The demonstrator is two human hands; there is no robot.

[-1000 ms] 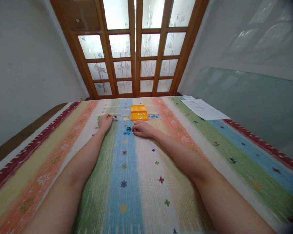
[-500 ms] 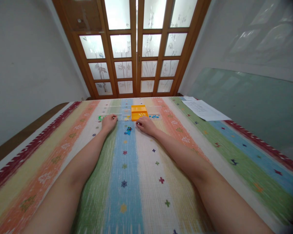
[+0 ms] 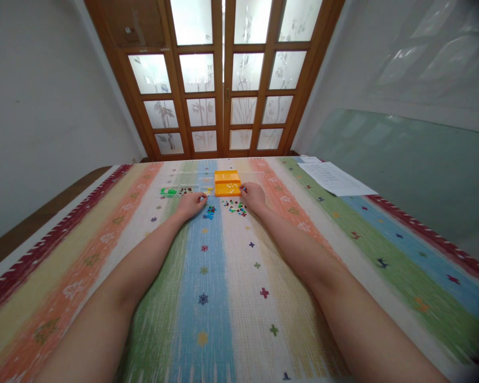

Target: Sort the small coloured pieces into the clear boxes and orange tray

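My left hand (image 3: 191, 204) rests by the front of the clear boxes, thumb and fingers pinched together; whatever they hold is too small to make out. Just right of its fingertips lies a small pile of blue and dark pieces (image 3: 209, 212). My right hand (image 3: 254, 196) is at the right edge of the open orange box (image 3: 222, 190), its fingers closed together, and what is between them cannot be seen. Mixed small coloured pieces (image 3: 235, 206) are scattered on the cloth in front of it. White pieces (image 3: 230, 186) sit inside the orange box.
Clear boxes left of the orange one hold green pieces (image 3: 168, 191), dark brown pieces (image 3: 186, 190) and yellow pieces (image 3: 209, 190). Printed paper sheets (image 3: 335, 179) lie at the far right of the striped tablecloth (image 3: 207, 319). Glazed wooden doors stand beyond the table.
My left hand has moved right and nearer, uncovering the dark brown pieces. My right hand has shifted right and slightly away, exposing the scattered mixed pieces and covering the blue ones in the right-hand clear box.
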